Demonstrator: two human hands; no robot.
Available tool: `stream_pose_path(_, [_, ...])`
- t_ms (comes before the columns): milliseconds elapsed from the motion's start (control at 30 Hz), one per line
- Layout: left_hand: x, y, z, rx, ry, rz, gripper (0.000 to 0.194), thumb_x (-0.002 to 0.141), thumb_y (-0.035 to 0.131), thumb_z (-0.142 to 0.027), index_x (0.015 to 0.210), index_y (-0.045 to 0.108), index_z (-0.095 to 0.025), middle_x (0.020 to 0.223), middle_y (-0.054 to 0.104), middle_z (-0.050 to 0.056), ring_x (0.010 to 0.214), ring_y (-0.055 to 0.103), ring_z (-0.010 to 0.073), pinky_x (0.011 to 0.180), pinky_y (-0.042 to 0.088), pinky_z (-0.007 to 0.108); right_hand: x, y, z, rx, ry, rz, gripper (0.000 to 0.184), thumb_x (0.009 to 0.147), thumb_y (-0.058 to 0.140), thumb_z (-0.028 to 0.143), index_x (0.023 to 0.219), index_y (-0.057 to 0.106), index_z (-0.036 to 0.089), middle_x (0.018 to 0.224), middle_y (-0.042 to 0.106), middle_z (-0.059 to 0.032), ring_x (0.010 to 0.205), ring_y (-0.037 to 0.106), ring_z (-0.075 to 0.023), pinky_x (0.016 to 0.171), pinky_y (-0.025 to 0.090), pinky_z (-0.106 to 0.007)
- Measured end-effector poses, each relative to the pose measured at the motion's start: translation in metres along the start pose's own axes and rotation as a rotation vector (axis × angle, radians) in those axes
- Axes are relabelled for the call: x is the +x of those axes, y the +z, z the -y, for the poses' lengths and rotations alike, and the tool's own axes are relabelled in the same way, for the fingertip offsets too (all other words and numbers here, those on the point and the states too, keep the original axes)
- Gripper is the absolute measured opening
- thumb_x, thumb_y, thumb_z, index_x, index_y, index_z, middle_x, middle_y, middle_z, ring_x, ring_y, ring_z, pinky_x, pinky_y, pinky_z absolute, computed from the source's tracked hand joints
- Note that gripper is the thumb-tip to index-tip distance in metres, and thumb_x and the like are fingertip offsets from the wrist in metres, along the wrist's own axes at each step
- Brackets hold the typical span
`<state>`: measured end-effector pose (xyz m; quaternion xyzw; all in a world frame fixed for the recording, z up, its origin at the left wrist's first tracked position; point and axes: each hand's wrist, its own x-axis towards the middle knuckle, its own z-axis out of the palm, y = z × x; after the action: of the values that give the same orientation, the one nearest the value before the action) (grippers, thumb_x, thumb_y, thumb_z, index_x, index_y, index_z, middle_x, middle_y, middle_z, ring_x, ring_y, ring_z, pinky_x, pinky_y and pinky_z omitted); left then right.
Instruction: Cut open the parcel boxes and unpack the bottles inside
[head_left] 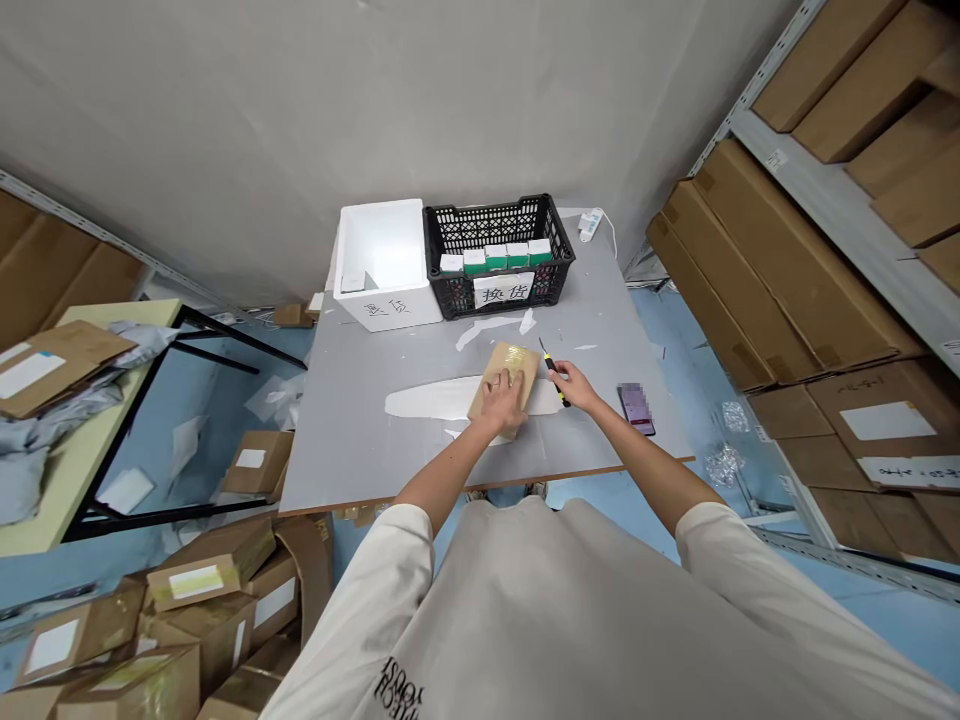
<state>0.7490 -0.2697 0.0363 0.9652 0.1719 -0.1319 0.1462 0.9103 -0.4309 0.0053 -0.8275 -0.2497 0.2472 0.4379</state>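
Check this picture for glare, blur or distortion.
Head view: apparent wide-angle stretch makes the right-hand shelf lean; head view: tape on the parcel glints; head view: the phone is partly pixelated; head view: left hand and right hand look fairly sharp.

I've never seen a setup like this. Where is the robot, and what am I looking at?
There's no robot here, just a person working with two bare hands. The single picture comes from a camera worn on the person's head, looking forward and down, which is why their own shirt and arms fill the bottom.

The left hand rests on a brown package; the right hand holds a black-and-yellow knife. Both are over a grey table. Farther back stand a white box and a black crate holding small green-and-white boxes. A phone lies to the right.
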Motion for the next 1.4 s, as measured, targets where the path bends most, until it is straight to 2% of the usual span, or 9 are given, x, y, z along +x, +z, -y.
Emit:
stream_pose_path(133, [0.000,-0.011,0.031,0.111,0.253,0.117,0.115,0.071,0.077,-0.019,0.165,0.012,-0.033,0.174,0.015,0.016,0.159,0.016,0.0375,0.121,0.021,0.065,0.000,0.008,-0.001,0.128,0.023,0.026,0.035,0.090,0.058,0.056,0.105,0.058,0.024,0.118,0.071,-0.0073,0.117,0.065,-0.0232,0.100,0.051,-0.039])
stream_pose_path(233, [-0.001,-0.016,0.046,0.130,0.292,0.099,0.110,0.075,0.073,-0.017,0.164,0.012,-0.033,0.171,0.024,0.014,0.159,0.020,0.0348,0.124,0.016,0.063,-0.003,0.015,0.003,0.232,0.078,0.112,0.036,0.090,0.060,0.058,0.100,0.055,0.024,0.097,0.074,-0.0048,0.103,0.071,-0.0226,0.094,0.053,-0.038])
stream_pose_path(367, [-0.005,-0.013,0.040,0.091,0.277,-0.040,0.091,0.085,0.068,-0.026,0.162,0.020,-0.023,0.159,0.041,0.018,0.149,0.036,0.0342,0.121,0.025,0.054,-0.011,0.021,0.014,0.362,0.161,0.196,0.036,0.089,0.067,0.057,0.096,0.053,0.024,0.094,0.076,-0.0055,0.094,0.075,-0.0220,0.087,0.056,-0.036])
stream_pose_path(467, [-0.005,-0.009,0.029,0.083,0.275,-0.052,0.079,0.085,0.070,-0.031,0.155,0.034,-0.021,0.147,0.050,0.017,0.139,0.046,0.0342,0.115,0.034,0.048,-0.015,0.018,0.016,0.397,0.196,0.279,0.035,0.089,0.069,0.055,0.098,0.056,0.023,0.100,0.077,-0.0082,0.088,0.075,-0.0208,0.076,0.058,-0.032])
stream_pose_path(700, [-0.003,-0.004,0.023,0.089,0.258,0.000,0.064,0.082,0.077,-0.029,0.138,0.050,-0.020,0.135,0.055,0.016,0.126,0.057,0.0339,0.109,0.042,0.044,-0.016,-0.022,-0.009,0.122,0.092,0.321,0.040,0.093,0.059,0.059,0.087,0.068,0.020,0.088,0.074,-0.0058,0.069,0.069,-0.0162,0.056,0.052,-0.024])
stream_pose_path(767, [-0.003,-0.003,0.023,0.090,0.247,0.000,0.064,0.081,0.079,-0.029,0.137,0.050,-0.020,0.135,0.054,0.016,0.123,0.059,0.0342,0.107,0.044,0.044,-0.015,-0.035,-0.015,0.084,0.068,0.370,0.038,0.092,0.062,0.057,0.097,0.071,0.021,0.084,0.074,-0.0044,0.063,0.067,-0.0166,0.052,0.051,-0.026])
stream_pose_path(967, [-0.003,0.001,0.021,0.120,0.206,0.009,0.061,0.081,0.080,-0.028,0.134,0.052,-0.022,0.135,0.053,0.015,0.120,0.061,0.0344,0.103,0.047,0.045,0.006,-0.059,-0.012,-0.194,-0.119,0.550,0.032,0.089,0.066,0.047,0.110,0.077,0.024,0.082,0.076,-0.0009,0.065,0.069,-0.0192,0.065,0.052,-0.030])
stream_pose_path(1200, [-0.007,0.002,0.023,0.131,0.217,-0.022,0.060,0.083,0.080,-0.032,0.135,0.050,-0.024,0.136,0.054,0.013,0.120,0.061,0.0333,0.102,0.048,0.044,0.041,-0.044,0.003,-0.600,-0.400,0.473,0.021,0.091,0.062,0.035,0.104,0.077,0.030,0.099,0.078,-0.0066,0.089,0.069,-0.0264,0.080,0.048,-0.035])
stream_pose_path(1400, [-0.009,0.002,0.025,0.100,0.212,-0.019,0.061,0.085,0.078,-0.031,0.137,0.049,-0.023,0.137,0.053,0.014,0.118,0.061,0.0331,0.100,0.049,0.043,0.033,-0.038,-0.005,-0.561,-0.328,0.555,0.025,0.096,0.055,0.036,0.107,0.075,0.029,0.094,0.076,-0.0047,0.081,0.066,-0.0228,0.074,0.047,-0.031])
